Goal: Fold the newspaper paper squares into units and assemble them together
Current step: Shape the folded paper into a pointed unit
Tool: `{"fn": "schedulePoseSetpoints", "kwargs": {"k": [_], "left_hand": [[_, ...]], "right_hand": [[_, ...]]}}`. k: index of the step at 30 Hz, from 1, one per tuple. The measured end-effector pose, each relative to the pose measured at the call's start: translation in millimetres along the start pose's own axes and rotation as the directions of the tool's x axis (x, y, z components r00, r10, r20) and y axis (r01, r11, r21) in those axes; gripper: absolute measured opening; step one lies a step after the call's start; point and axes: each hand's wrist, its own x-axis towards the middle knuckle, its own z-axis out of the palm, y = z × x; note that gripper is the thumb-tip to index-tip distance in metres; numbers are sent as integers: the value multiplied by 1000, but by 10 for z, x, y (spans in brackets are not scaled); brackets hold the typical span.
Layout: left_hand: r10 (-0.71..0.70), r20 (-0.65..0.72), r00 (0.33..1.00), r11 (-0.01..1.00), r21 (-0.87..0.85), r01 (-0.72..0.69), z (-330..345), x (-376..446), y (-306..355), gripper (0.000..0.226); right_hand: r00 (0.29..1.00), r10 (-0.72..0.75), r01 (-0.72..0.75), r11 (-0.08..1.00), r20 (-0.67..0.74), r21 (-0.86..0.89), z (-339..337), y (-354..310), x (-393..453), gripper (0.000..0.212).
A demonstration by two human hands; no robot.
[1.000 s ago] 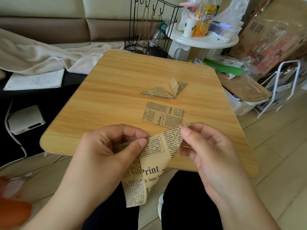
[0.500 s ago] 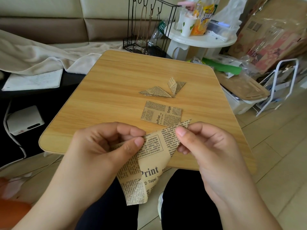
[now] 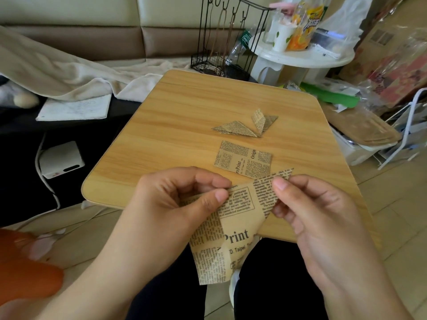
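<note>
Both hands, left hand (image 3: 175, 202) and right hand (image 3: 309, 211), pinch the paper (image 3: 233, 227) at its far edge: thin, floppy, tears easily, so hold near corners.

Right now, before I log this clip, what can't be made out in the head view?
- Newspaper square in hand: both hands cover parts of it, so its full fold can't be judged.
- Left hand grip: fingertips are tucked behind the paper.
- Folded units: too small and overlapping to count.
- Flat square on the table: one sheet or a stack, unclear.
- Orange shape: blurred and cut off by the left edge.
</note>
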Motion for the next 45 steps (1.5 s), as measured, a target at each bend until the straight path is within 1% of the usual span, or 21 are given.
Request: {"fn": "schedulePoseSetpoints", "kwargs": {"k": [5, 6, 7, 9, 10, 11, 13, 14, 15, 17, 20, 23, 26, 28, 30, 31, 33, 35, 37, 40, 45], "left_hand": [[0, -23, 1000, 995, 98, 2, -5, 16, -68, 23], [-2, -27, 1000, 992, 124, 5, -8, 28, -85, 21], [-6, -29, 1000, 988, 153, 10, -12, 50, -105, 18], [-33, -8, 999, 974, 224, 34, -26, 144, -171, 6], [-50, 21, 999, 957, 286, 42, -37, 215, -213, 5], [-73, 66, 995, 932, 361, 44, -48, 300, -263, 10], [-149, 179, 973, 877, 478, 47, -65, 495, -358, 12], [-189, 235, 953, 851, 524, 40, -65, 592, -401, 11], [-218, 284, 934, 830, 558, 24, -57, 687, -451, 10], [-247, 352, 903, 803, 596, -13, -33, 845, -550, 9], [-250, 393, 885, 803, 595, -37, 0, 1011, -685, 13], [-227, 382, 896, 809, 586, -44, 24, 1113, -819, 16], [-186, 360, 914, 741, 662, -110, 62, 1157, -945, 14], [-80, 337, 938, 709, 681, -184, 31, 1150, -1052, 20], [106, 313, 944, 683, 667, -298, -62, 1121, -1164, 21], [179, 326, 928, 664, 656, -358, -117, 1092, -1210, 21], [245, 394, 886, 619, 639, -456, -211, 1024, -1308, 35], [225, 452, 863, 591, 641, -490, -256, 984, -1382, 48], [189, 477, 858, 567, 661, -492, -261, 974, -1424, 55], [178, 493, 851, 540, 675, -504, -245, 1008, -1426, 55], [207, 527, 824, 510, 661, -551, -243, 1037, -1388, 53]], "right_hand": [[1000, 10, -10, 1000, -11, 15, 15, 43, 15, 6], [1000, 16, -16, 1000, -15, 1, 15, 69, 25, 11], [999, 36, -36, 999, -18, -9, 13, 99, 43, 12], [995, 97, -97, 994, -5, -50, -14, 161, 103, 11], [990, 137, -134, 985, 23, -111, -40, 195, 156, 9], [983, 179, -165, 963, 50, -214, -66, 224, 219, 6], [959, 264, -189, 867, 104, -461, -115, 297, 370, 5], [947, 300, -188, 813, 119, -552, -128, 335, 449, 6], [937, 325, -182, 769, 129, -613, -128, 374, 526, 6], [929, 337, -148, 714, 151, -684, -104, 461, 663, 8], [932, 325, -103, 666, 163, -739, -66, 570, 822, 10], [941, 301, -75, 634, 155, -770, -29, 654, 934, 12], [952, 274, -52, 586, 137, -808, 5, 738, 1035, 15], [956, 267, -46, 550, 124, -834, 17, 784, 1103, 15], [959, 262, -42, 512, 109, -858, 28, 813, 1157, 18], [961, 256, -36, 490, 104, -871, 37, 820, 1177, 19], [964, 248, -25, 444, 96, -896, 59, 818, 1198, 21], [966, 246, -18, 390, 85, -921, 83, 802, 1207, 19], [968, 242, -17, 346, 72, -938, 106, 781, 1214, 19], [969, 240, -20, 299, 55, -954, 135, 753, 1221, 23], [975, 217, -3, 218, 45, -976, 175, 744, 1251, 27]]}}
